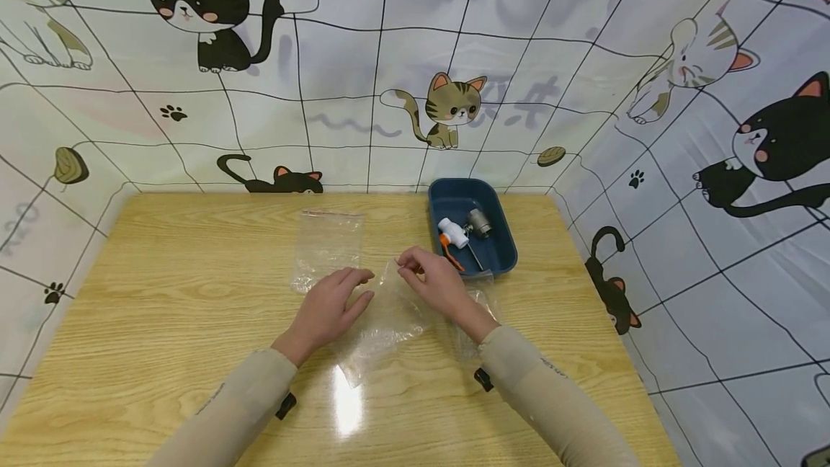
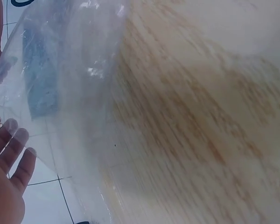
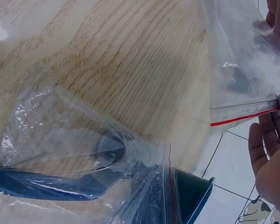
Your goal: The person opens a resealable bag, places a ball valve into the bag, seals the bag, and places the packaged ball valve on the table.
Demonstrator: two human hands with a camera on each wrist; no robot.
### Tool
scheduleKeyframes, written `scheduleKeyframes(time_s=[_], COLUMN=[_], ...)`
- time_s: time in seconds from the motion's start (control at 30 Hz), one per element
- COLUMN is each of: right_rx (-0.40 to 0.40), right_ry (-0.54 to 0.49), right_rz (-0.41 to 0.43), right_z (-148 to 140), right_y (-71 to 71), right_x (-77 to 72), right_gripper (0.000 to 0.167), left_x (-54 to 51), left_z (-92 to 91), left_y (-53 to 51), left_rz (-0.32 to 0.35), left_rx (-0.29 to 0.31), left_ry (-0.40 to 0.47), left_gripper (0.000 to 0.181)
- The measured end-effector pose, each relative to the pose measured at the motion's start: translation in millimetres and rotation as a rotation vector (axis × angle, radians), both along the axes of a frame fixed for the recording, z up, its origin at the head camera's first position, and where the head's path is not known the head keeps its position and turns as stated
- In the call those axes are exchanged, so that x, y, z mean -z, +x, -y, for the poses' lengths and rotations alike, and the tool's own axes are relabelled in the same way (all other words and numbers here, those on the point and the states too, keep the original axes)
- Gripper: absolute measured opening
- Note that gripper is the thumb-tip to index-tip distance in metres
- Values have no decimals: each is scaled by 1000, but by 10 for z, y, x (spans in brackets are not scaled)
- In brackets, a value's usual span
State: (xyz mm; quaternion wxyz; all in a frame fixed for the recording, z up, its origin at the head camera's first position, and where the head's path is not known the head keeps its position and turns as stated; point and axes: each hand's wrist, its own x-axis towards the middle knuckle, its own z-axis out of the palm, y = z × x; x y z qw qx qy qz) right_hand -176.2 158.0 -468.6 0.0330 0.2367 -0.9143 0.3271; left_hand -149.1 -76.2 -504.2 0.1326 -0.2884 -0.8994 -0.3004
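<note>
Clear bag [image 1: 389, 316] over the middle of the table [image 1: 194, 272], pinched at its red zip strip [image 3: 245, 117].
Furthest left I see a flat bag [image 1: 327, 247] lying on the table, then the left hand [image 1: 331, 308], fingers parted, gripping nothing; I can't tell whether it touches the clear bag. The right hand [image 1: 437, 283] pinches the strip's end. Rightward, a third bag [image 3: 42, 126] lies by the blue tray [image 1: 499, 251], which holds a white plastic piece [image 1: 453, 232] and a metal fitting [image 1: 479, 223]. I judge the step is working at the bag's mouth; the next move would call for a light left-hand pinch opposite.
</note>
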Motion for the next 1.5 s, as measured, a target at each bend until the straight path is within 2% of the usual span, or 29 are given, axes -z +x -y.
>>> scheduleKeyframes(time_s=[0.23, 0.43, 0.53, 0.7, 0.87, 1.07, 1.3, 1.4, 1.5], right_rx=[-56, -103, -123, -140, -147, -156, -180, -190, -203], right_ry=[28, 17, 29, 39, -1, -61, -170, -177, -148], right_rz=[-41, -69, -79, -74, -16, 104, 272, 304, 295], right_z=[20, 33, 48, 68, 71, 58, 13, -4, -5], right_y=[1, 2, 2, 2, 4, -8, -22, -34, -48], right_x=[-13, -31, -45, -55, -69, -73, -73, -95, -110], right_gripper=[7, 7, 6, 7, 10, 25, 27, 28, 26], left_x=[-18, -56, -72, -70, -60, -52, -65, -71, -69], left_z=[-50, -82, -94, -108, -109, -112, -108, -101, -100], left_y=[-23, -37, -44, -60, -63, -60, -64, -73, -77], left_rz=[97, 180, 203, 195, 150, 106, 85, 84, 90], left_rx=[5, 0, 14, 29, 33, 43, 44, 41, 38], left_ry=[-48, -31, -13, 2, 1, 1, 2, -3, -3], left_gripper=[32, 40, 38, 18, 5, 5, 5, 5, 5])
